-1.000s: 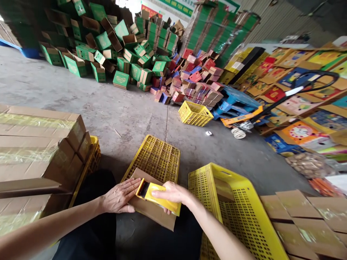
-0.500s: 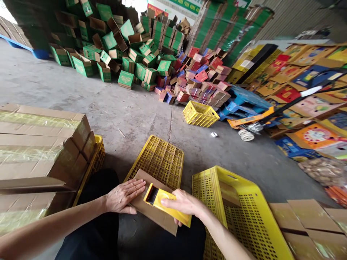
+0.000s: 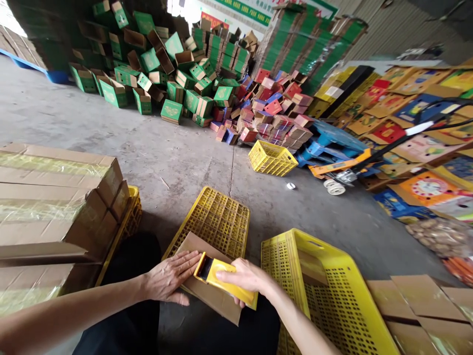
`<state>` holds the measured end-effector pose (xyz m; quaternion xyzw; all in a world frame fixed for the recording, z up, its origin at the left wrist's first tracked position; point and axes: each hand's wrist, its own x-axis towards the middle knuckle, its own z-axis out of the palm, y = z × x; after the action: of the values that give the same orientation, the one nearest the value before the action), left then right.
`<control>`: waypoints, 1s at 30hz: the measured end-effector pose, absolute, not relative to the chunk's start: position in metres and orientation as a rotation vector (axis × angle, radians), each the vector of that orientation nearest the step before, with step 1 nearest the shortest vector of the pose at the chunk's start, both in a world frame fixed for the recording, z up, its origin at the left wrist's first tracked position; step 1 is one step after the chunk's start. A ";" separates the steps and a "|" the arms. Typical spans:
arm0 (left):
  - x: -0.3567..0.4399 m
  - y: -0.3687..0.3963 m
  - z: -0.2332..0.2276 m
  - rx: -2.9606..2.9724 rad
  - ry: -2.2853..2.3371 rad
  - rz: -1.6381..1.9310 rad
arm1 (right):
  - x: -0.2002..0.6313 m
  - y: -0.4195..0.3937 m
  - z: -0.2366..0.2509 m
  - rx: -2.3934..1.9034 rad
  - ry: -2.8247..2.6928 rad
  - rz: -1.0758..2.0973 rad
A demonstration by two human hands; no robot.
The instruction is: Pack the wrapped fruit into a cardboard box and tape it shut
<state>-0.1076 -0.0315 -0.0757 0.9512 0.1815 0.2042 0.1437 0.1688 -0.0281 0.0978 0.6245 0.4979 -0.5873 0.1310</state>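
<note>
Cardboard (image 3: 218, 300) lying slantwise across an upturned crate (image 3: 221, 217). Left hand (image 3: 172, 277) spread flat at its left edge, gripping nothing, just beside the front end of a yellow tool (image 3: 226, 288). Right hand (image 3: 249, 276) wrapped around that tool, thumb on top, front end aimed leftward over the cardboard. Hard to tell whether touching the surface or slightly above. To the right, a deep crate (image 3: 351, 281) with a box (image 3: 312, 268) inside. Looks like the step of pinning with one hand and working the tool with the other. Probably calls for firm, flat pressure, an even stroke and safe clearance.
</note>
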 end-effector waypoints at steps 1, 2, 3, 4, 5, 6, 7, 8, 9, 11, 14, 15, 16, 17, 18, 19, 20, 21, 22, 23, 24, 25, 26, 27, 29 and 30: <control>-0.108 -0.031 -0.078 2.752 0.529 0.590 | 0.169 -0.028 0.098 1.813 1.442 -1.711; -0.108 -0.031 -0.079 2.764 0.537 0.591 | 0.169 -0.029 0.098 1.815 1.436 -1.717; -0.108 -0.031 -0.080 2.778 0.543 0.589 | 0.169 -0.029 0.098 1.819 1.430 -1.720; -0.108 -0.030 -0.081 2.792 0.548 0.586 | 0.170 -0.029 0.098 1.822 1.429 -1.723; -0.108 -0.030 -0.082 2.804 0.551 0.584 | 0.171 -0.030 0.099 1.820 1.434 -1.724; -0.107 -0.030 -0.082 2.815 0.550 0.582 | 0.173 -0.031 0.100 1.811 1.447 -1.724; -0.107 -0.030 -0.082 2.822 0.549 0.582 | 0.176 -0.032 0.101 1.795 1.462 -1.722; -0.107 -0.030 -0.082 2.825 0.547 0.589 | 0.180 -0.033 0.102 1.777 1.475 -1.722; -0.107 -0.030 -0.082 2.825 0.546 0.600 | 0.184 -0.035 0.103 1.765 1.481 -1.724; -0.107 -0.029 -0.082 2.824 0.539 0.623 | 0.194 -0.039 0.104 1.769 1.469 -1.731; -0.109 -0.030 -0.080 2.821 0.547 0.638 | 0.204 -0.044 0.101 1.815 1.448 -1.727; -0.109 -0.031 -0.079 2.820 0.553 0.634 | 0.205 -0.045 0.099 1.822 1.449 -1.722; -0.108 -0.032 -0.077 2.819 0.561 0.625 | 0.206 -0.046 0.097 1.827 1.453 -1.718; -0.108 -0.034 -0.076 2.817 0.573 0.616 | 0.206 -0.047 0.095 1.833 1.454 -1.720; -0.106 -0.036 -0.074 2.813 0.592 0.607 | 0.206 -0.047 0.094 1.836 1.454 -1.726; -0.103 -0.038 -0.072 2.807 0.612 0.598 | 0.206 -0.048 0.092 1.835 1.455 -1.733; -0.099 -0.040 -0.070 2.801 0.629 0.588 | 0.206 -0.047 0.092 1.836 1.457 -1.737; -0.095 -0.042 -0.069 2.798 0.633 0.579 | 0.206 -0.047 0.091 1.837 1.459 -1.734; -0.090 -0.044 -0.068 2.797 0.626 0.571 | 0.206 -0.047 0.091 1.836 1.460 -1.729; -0.085 -0.045 -0.067 2.797 0.613 0.565 | 0.205 -0.047 0.092 1.834 1.460 -1.724; -0.081 -0.046 -0.067 2.800 0.596 0.561 | 0.205 -0.046 0.093 1.835 1.459 -1.718; -0.077 -0.047 -0.067 2.803 0.582 0.560 | 0.204 -0.046 0.093 1.835 1.459 -1.714; -0.075 -0.047 -0.068 2.806 0.576 0.559 | 0.203 -0.046 0.095 1.833 1.460 -1.714; -0.074 -0.047 -0.068 2.809 0.575 0.557 | 0.202 -0.046 0.096 1.830 1.463 -1.714; -0.074 -0.047 -0.070 2.813 0.576 0.551 | 0.199 -0.047 0.098 1.832 1.464 -1.712; -0.075 -0.046 -0.071 2.813 0.577 0.548 | 0.199 -0.047 0.099 1.835 1.466 -1.714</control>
<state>-0.0750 -0.0464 -0.0708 0.9565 0.1961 0.1865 0.1089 0.1987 -0.0474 0.0992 0.6268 0.5009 -0.5854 0.1166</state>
